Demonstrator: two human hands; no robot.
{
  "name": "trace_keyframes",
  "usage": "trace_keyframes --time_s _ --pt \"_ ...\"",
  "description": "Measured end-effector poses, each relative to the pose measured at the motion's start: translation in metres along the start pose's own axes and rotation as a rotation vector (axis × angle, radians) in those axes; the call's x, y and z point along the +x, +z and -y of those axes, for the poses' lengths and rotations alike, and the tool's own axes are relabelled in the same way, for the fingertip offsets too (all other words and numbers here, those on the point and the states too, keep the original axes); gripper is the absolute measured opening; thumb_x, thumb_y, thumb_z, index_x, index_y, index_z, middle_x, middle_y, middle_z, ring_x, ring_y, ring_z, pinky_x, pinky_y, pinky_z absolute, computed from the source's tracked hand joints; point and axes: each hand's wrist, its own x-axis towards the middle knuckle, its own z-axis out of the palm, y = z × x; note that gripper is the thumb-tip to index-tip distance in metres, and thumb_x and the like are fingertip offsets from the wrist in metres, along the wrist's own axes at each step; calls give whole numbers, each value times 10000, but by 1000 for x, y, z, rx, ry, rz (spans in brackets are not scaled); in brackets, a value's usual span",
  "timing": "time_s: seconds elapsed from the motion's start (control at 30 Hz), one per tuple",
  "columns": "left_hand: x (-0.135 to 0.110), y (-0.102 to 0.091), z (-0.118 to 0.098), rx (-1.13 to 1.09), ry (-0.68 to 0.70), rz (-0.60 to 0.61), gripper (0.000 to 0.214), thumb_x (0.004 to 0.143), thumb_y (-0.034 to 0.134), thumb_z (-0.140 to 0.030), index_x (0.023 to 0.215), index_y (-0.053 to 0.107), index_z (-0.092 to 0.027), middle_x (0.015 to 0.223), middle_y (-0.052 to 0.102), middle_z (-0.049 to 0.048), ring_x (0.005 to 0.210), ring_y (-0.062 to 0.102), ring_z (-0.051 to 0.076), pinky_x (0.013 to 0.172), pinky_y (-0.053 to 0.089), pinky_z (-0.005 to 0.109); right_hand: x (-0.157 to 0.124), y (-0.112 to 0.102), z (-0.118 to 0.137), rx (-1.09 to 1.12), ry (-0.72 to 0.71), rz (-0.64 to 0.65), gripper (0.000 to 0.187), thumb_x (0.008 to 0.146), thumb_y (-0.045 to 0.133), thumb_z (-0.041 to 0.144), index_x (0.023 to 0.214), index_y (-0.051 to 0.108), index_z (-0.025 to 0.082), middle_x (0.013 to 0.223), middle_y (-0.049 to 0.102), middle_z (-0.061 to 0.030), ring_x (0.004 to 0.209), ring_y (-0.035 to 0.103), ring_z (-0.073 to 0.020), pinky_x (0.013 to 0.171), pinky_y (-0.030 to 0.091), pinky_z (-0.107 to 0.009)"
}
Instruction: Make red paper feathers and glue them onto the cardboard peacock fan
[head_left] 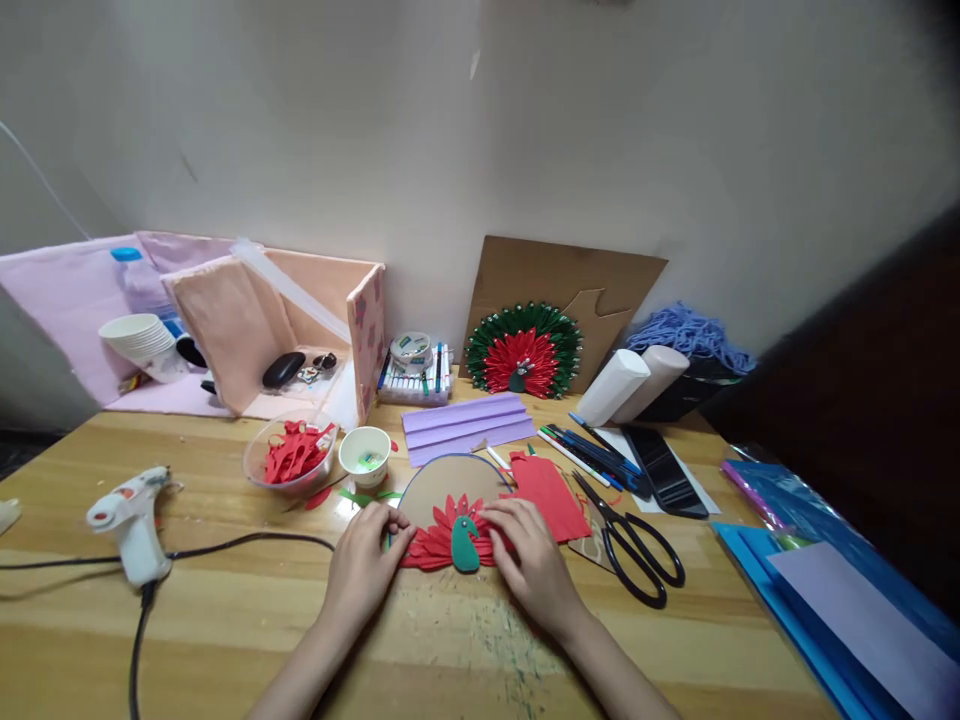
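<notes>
A paper peacock (465, 543) with a green body and a fan of red feathers lies on a round-topped brown cardboard piece (442, 479) in front of me. My left hand (369, 555) is closed at the left end of the fan, thumb and fingertips gripping its edge. On the other side, my right hand (534, 560) has its fingers bent over the right feathers, thumb close to the green body. The right end of the fan is hidden under those fingers. Red paper (551, 497) lies just beyond my right hand.
Black-handled scissors (634, 545) lie at right, near pens (589, 455) and a phone (665, 470). A white glue gun (139, 525) stands at left, its cord running toward my left hand. Beyond are a bowl of red strips (296, 452), a paper cup (365, 457) and a finished peacock (523, 350).
</notes>
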Motion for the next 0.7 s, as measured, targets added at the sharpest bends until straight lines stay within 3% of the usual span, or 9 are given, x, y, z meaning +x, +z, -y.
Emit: trace_keyframes --time_s 0.13,0.3,0.47,0.6,0.7 --pt "1 0 1 -20 -18 24 207 857 492 -370 795 584 -195 835 598 46 824 557 212 749 419 334 -3 -17 -39 -119 125 63 340 906 423 231 1226 538 215 1253 592 -92 1200 507 -252 1003 433 -479" --pt "3 2 3 -30 -29 26 284 879 437 -428 790 571 -195 841 591 49 831 547 220 762 405 341 -21 -32 -74 -204 296 228 578 917 385 457 1434 307 210 1436 425 -78 1331 380 -269 1098 309 -512" --pt "4 2 3 -19 -26 20 321 891 395 -452 782 551 -193 857 588 53 859 543 228 786 395 350 -21 -48 -90 -261 365 237 632 903 355 536 1424 338 180 1446 407 -97 1379 286 -273 1119 263 -496" --pt "6 -1 6 -50 -28 25 337 888 388 -471 808 558 -191 878 594 59 862 546 228 798 401 356 -12 -56 -99 -278 371 247 635 893 387 538 1405 366 163 1431 427 -113 1371 296 -288 1124 215 -526" --pt "7 -3 9 -96 -38 21 329 876 407 -473 859 560 -182 902 605 68 848 555 222 789 417 352 -8 -55 -89 -257 307 156 553 904 410 467 1366 413 164 1437 411 -130 1364 301 -291 1111 236 -532"
